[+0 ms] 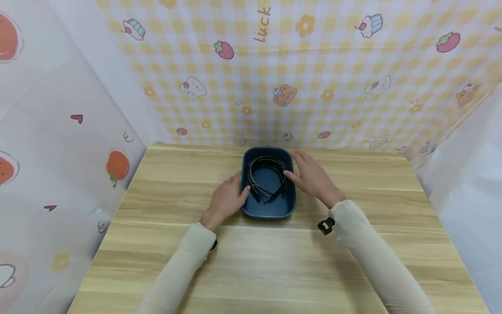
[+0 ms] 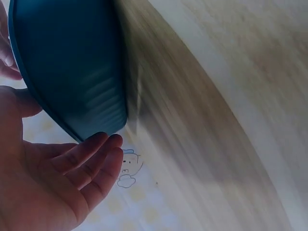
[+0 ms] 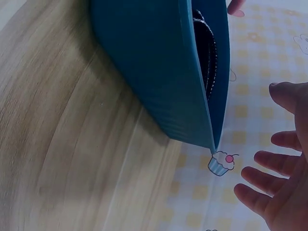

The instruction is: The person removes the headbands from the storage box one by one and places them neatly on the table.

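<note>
A dark blue rectangular plastic bin [image 1: 268, 215] stands on the wooden table, close to the patterned backdrop. Inside it lie black headbands [image 1: 254, 169], nested together, their ends crossing toward the near side; a beaded trim shows in the right wrist view. My left hand [image 1: 226, 199] is at the bin's left side, thumb at the rim and fingers loosely extended along the outer wall [image 2: 72, 67]. At the right side is my right hand [image 1: 313, 176], thumb and fingers spread. In the right wrist view, a gap shows between that hand [image 3: 284, 168] and the bin.
The light wooden tabletop [image 1: 270, 266] extends around the bin. Behind it rises a yellow checked cloth [image 1: 313, 78], and a white printed sheet [image 1: 66, 157] hangs on the left. Near the right cuff is a small black device [image 1: 326, 226].
</note>
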Tool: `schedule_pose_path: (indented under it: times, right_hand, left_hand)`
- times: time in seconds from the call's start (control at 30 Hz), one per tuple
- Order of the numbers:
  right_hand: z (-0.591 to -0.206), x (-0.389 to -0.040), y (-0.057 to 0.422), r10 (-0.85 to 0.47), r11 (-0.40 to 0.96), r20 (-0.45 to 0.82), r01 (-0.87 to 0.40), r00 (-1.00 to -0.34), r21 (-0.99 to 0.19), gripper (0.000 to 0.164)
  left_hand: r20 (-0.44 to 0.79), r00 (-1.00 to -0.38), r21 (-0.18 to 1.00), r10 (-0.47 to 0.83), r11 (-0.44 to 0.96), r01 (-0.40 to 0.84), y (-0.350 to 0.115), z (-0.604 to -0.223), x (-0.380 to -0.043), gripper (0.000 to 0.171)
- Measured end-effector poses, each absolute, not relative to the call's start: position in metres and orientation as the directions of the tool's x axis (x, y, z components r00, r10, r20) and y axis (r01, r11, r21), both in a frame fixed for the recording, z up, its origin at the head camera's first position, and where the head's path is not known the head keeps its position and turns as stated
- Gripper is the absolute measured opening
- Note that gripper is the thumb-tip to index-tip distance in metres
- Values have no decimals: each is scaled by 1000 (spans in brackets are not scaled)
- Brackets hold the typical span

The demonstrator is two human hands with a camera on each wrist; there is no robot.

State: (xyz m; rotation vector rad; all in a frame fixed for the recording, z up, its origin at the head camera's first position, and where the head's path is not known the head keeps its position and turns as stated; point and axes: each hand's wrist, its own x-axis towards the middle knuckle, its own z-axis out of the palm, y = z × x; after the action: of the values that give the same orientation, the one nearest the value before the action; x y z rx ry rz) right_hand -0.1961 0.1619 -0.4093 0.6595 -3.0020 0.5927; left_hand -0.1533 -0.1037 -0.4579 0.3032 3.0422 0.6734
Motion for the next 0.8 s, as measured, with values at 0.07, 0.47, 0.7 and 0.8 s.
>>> schedule_pose_path:
  times: [0.07, 0.47, 0.7, 0.8]
  right_hand:
    - [-410, -197, 160, -401, 835, 95, -406, -911, -371, 69]
    - [-414, -201, 152, -383, 801, 71, -370, -921, -471, 60]
    - [-416, -206, 146, -379, 795, 38, -346, -925, -498, 57]
    - [-418, -209, 143, -385, 785, 24, -341, -923, -518, 56]
  left_hand:
    - [30, -984, 438, 175, 883, 170, -102, -459, -153, 65]
    - [93, -992, 531, 82, 839, 119, -92, -463, -152, 53]
    - [138, -989, 543, 61, 830, 127, -85, -467, -152, 46]
    - [141, -989, 546, 51, 829, 121, -83, -469, -152, 49]
